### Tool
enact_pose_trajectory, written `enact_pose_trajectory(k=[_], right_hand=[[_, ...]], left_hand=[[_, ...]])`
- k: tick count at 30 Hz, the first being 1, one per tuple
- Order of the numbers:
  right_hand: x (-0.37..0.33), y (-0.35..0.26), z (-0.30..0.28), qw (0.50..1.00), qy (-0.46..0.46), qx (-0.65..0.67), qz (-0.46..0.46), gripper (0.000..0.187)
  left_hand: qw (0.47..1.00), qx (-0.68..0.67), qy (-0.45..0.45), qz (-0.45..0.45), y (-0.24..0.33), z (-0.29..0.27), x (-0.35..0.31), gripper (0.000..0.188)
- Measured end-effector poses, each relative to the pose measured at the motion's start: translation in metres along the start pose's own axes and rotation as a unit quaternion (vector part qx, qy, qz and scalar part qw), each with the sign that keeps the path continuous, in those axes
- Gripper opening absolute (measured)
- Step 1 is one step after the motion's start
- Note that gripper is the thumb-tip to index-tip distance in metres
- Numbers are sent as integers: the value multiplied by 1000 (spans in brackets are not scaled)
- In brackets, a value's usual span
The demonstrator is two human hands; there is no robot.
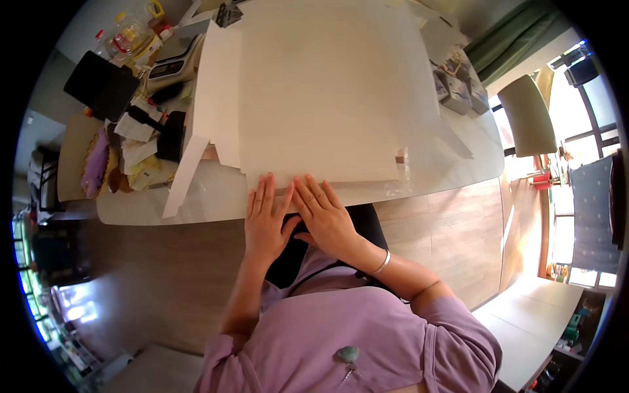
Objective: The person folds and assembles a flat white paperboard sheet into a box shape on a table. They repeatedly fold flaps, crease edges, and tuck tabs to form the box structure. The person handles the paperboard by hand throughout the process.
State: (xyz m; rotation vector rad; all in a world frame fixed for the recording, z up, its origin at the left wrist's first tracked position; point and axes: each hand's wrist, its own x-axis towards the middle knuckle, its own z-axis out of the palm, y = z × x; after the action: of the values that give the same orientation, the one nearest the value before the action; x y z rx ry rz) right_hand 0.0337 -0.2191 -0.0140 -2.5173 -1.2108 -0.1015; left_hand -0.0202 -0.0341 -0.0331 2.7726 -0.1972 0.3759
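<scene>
Nearest is the person's mauve top (341, 321), with a green pendant (348, 354) hanging over its front. A silvery bangle (384, 261) circles the right wrist. Ahead of it, the left hand (265, 208) and the right hand (322, 219) lie side by side, palms down, fingers straight and slightly fanned, pinching nothing. Their fingertips are at the near edge of a large white cardboard sheet (321, 98); how firmly they press is hard to tell from above.

The sheet lies flat on a pale table (226, 193), near the table's front edge and reaching to its far part. A long white flap (187, 173) slants out from its left side, and another narrow flap (455, 141) angles out on the right. Crinkled clear plastic (403, 171) lies at the sheet's near right corner.

Left of the sheet, papers (136, 128), a black item (172, 136) and a device with a small display (167, 70) crowd the table. Small grey boxes (457, 95) stand beyond the right edge. Farther off are clear bottles (131, 34) on the left, and a beige chair (527, 114) and a green curtain (514, 39) on the right.
</scene>
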Motion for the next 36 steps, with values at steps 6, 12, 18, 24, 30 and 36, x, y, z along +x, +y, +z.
enact_pose_trajectory(k=[6, 12, 18, 24, 30, 36], right_hand=[[-21, 30, -19, 996, 0, 82, 25, 100], [-45, 52, -40, 994, -9, 84, 73, 103], [-67, 71, -49, 993, 6, 49, 106, 108], [-80, 77, -48, 989, 16, 24, 148, 111], [-75, 76, -50, 983, 73, 41, 166, 88], [-67, 67, -45, 985, 146, -16, 92, 70]], left_hand=[[999, 31, -1, 9, 4, 3, 1, 87], [999, 32, -2, 2, 4, 4, 0, 81], [999, 34, 2, 3, 5, 4, 1, 79], [999, 34, 7, 4, 6, 4, 1, 78], [997, 36, 68, 3, 5, 14, -1, 73], [989, 63, 133, 33, 15, 20, -7, 45]])
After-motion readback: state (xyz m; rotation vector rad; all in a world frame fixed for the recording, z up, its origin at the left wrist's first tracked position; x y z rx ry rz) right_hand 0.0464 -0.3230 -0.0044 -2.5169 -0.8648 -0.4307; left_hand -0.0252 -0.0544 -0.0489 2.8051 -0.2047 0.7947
